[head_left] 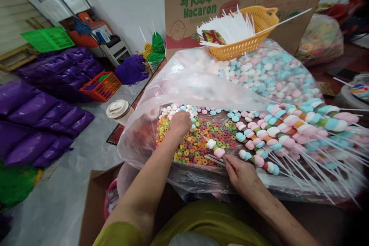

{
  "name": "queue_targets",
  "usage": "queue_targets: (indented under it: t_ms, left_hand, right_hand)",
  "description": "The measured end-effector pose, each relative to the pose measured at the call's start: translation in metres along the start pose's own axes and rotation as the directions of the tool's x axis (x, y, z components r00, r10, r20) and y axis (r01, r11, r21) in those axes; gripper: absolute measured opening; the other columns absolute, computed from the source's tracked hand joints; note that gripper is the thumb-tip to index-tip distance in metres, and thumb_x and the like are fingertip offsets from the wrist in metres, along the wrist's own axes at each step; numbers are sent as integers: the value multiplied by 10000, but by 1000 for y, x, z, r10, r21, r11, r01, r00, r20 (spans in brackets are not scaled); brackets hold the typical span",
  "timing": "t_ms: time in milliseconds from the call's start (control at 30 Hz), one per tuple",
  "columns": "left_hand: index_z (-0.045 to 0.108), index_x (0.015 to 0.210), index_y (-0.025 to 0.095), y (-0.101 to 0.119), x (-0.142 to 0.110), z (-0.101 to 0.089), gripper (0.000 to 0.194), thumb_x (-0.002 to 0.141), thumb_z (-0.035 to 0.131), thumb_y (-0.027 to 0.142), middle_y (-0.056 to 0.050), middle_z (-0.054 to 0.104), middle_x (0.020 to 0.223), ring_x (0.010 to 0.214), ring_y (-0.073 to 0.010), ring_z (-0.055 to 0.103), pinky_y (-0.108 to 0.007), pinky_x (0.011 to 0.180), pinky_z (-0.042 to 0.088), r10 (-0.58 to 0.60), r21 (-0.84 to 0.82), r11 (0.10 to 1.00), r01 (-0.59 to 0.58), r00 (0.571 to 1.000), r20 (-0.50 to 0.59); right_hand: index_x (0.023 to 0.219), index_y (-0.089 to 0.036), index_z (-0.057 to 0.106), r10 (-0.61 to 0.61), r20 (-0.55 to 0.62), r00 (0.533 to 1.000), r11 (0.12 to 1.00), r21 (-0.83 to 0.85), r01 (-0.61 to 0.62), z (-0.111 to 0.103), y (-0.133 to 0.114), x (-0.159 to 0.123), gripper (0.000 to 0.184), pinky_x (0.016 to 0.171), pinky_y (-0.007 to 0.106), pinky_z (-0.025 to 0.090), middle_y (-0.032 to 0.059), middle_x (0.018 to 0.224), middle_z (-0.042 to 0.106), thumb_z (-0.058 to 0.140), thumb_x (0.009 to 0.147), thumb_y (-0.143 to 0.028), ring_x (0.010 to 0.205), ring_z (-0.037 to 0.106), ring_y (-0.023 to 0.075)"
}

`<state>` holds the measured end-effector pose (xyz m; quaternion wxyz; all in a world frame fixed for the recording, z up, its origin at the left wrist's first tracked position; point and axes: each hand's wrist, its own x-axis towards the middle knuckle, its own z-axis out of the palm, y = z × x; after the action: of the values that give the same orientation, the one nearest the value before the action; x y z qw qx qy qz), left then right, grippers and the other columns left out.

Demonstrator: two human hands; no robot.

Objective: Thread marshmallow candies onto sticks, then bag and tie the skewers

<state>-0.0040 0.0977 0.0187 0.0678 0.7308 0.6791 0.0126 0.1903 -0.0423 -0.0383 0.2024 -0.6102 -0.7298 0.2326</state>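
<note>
My right hand (240, 171) pinches a white stick with a white marshmallow and a pink marshmallow (219, 152) threaded on it. Below that skewer, a few bare sticks (213, 160) lie near the fingers. My left hand (181, 123) is closed and reaches down among loose marshmallows and gummy rings; its fingertips are hidden, so what it grips does not show. Colourful gummy rings (198, 140) are spread between the two hands. To the right lies a pile of marshmallow skewers (288, 128), layered pink, white and blue, their sticks pointing toward me.
A clear plastic bag (173, 84) of marshmallows (259, 69) covers the table's far part. Behind it, a yellow basket (239, 50) holds white sticks, before a cardboard box (198, 27). A lidded cup (118, 109) stands left. Purple packages (37, 123) lie on the floor.
</note>
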Motion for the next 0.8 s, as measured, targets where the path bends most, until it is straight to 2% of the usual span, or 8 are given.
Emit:
queue_targets:
  t_ms: [100,200,367,500,567,667,800]
  left_hand:
    - [678,769,170,-5,11,-5,185,725,499,184,-69,628,773,712,-174,568,-243,581,366,28,-2,1000,-28,998,60]
    - [678,755,182,-15,-3,-5,223,746,456,185,-40,608,693,655,-157,548,-238,554,341,64,-12,998,-63,994,88]
    - [688,801,211,-20,-45,4,214,768,483,263,-35,603,793,721,-161,555,-245,608,366,208,-26,978,-206,975,77]
    - [659,920,236,-19,-61,11,226,783,479,238,-27,598,867,772,-155,566,-238,645,384,289,-65,957,-284,953,89]
    - [655,917,239,-19,-61,10,221,797,471,253,-24,599,881,760,-147,569,-232,632,386,291,-84,956,-282,949,122]
    - [663,795,226,-16,-53,4,214,806,464,305,-23,607,835,756,-155,574,-239,635,395,272,-96,961,-260,950,154]
    - [645,759,186,-2,-36,1,185,782,479,264,-63,619,850,856,-218,586,-307,715,428,95,-83,993,-87,991,99]
  right_hand:
    - [717,-206,507,-15,-2,1000,999,30,15,-1,6,-4,296,525,247,344,24,609,593,292,880,-329,549,547,151]
    - [707,-205,502,-4,-5,1000,999,44,4,-2,9,-6,300,532,248,342,17,592,578,292,885,-325,543,536,146]
    - [701,-198,521,-24,13,1000,1000,2,24,0,5,0,304,535,257,326,34,608,600,291,875,-296,551,546,156]
    - [693,-201,513,-20,8,1000,999,-37,20,0,1,0,296,531,251,318,28,599,596,297,874,-292,547,548,154]
    - [697,-202,511,-3,19,1000,999,-34,4,-1,0,-1,290,536,250,320,29,614,604,300,875,-293,562,559,156]
    - [714,-201,516,14,43,999,1000,-26,-13,-2,0,-1,289,550,256,324,38,650,622,296,876,-293,591,577,166]
    - [728,-199,520,21,53,998,999,-40,-19,-1,-1,-1,291,562,263,326,44,661,623,290,879,-294,613,583,174]
